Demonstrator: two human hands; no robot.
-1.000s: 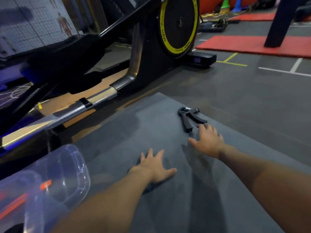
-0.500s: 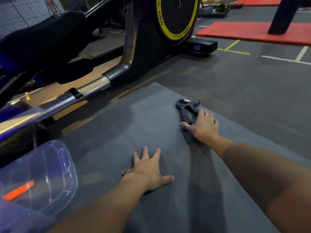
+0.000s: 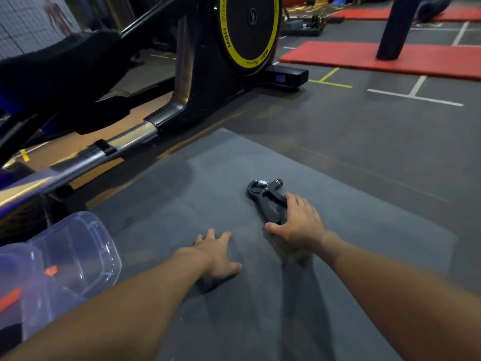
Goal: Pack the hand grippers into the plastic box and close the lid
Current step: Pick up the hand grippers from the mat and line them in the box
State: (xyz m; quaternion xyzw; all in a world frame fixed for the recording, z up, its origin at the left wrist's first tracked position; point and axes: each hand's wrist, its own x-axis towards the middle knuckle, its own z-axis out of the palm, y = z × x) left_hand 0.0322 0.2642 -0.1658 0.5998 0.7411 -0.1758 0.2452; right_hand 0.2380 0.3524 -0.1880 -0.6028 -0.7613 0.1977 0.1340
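Since a second ago the right hand [image 3: 299, 222] has been brought onto the black plastic hand gripper with steel coil spring [image 3: 263, 194], handles now clasped. It's lying on the dull grey foam mat [image 3: 182, 191]. The glossy clear plastic box [image 3: 78, 251], well apart at left, could get knocked over, and the smooth springy handles could be fumbled. The left hand [image 3: 216, 254] is pressed flat, fingers spread.

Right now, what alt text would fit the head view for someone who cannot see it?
The right hand grips a black hand gripper lying on a grey mat. The left hand rests flat on the mat, and a clear plastic box sits at the left edge.
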